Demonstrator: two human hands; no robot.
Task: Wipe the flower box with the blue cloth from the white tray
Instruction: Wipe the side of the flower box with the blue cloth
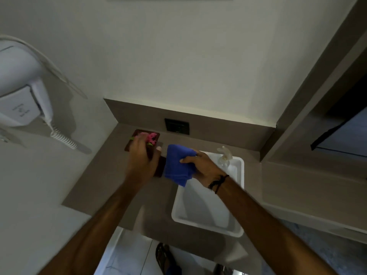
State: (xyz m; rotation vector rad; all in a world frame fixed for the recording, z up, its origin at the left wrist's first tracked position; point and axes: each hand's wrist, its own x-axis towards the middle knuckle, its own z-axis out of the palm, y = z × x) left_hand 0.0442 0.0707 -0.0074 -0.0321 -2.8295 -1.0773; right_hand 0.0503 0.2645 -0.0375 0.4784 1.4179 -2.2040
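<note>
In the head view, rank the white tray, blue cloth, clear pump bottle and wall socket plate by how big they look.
Largest to smallest:
1. white tray
2. blue cloth
3. and 4. wall socket plate and clear pump bottle: they look about alike, and the bottle is blurred, so I won't rank them.

A hotel-style bathroom vanity; left of the brown counter (pixel 111 175) hangs a wall-mounted hairdryer (pixel 21 92); tiled floor (pixel 127 253) below it.

Bare counter (pixel 111 175) left; white tray (pixel 208 225) and soap bottle (pixel 224 157) right.
</note>
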